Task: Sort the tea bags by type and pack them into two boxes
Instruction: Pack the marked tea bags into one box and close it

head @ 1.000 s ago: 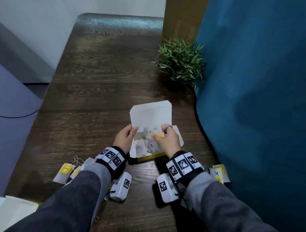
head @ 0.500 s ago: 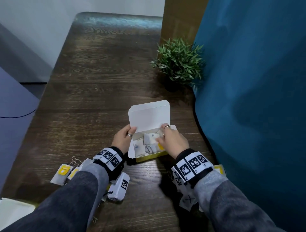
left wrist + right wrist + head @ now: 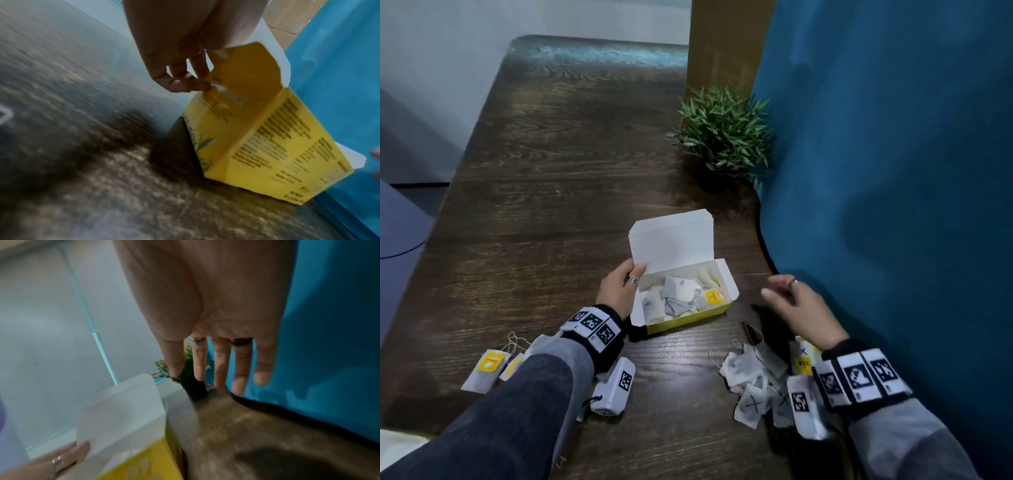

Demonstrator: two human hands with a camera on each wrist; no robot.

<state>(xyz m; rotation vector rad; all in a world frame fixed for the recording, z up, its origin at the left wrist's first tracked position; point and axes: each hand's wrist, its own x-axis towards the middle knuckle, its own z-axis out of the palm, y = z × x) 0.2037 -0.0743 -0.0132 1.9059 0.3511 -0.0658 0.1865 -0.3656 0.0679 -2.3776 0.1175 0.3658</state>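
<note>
An open yellow tea box (image 3: 688, 317) with a raised white lid (image 3: 671, 240) stands on the dark wooden table. Several tea bags (image 3: 681, 291) lie inside, some with blue marks, one with a yellow tag. My left hand (image 3: 621, 289) holds the box's left side flap; in the left wrist view its fingers (image 3: 185, 78) pinch the yellow flap (image 3: 242, 78). My right hand (image 3: 791, 305) hovers to the right of the box, fingers relaxed and empty; in the right wrist view the fingers (image 3: 222, 366) are straight. A loose pile of tea bags (image 3: 753, 377) lies beside my right wrist.
More tea bags with yellow tags (image 3: 489, 370) lie by my left forearm. A small potted plant (image 3: 722, 133) stands behind the box. A blue curtain (image 3: 893, 205) borders the table's right side. A pale object (image 3: 397, 448) shows at the bottom left corner.
My right hand has left the inside of the box and drawn back to the right, empty. The left hand has kept its hold on the box's left side.
</note>
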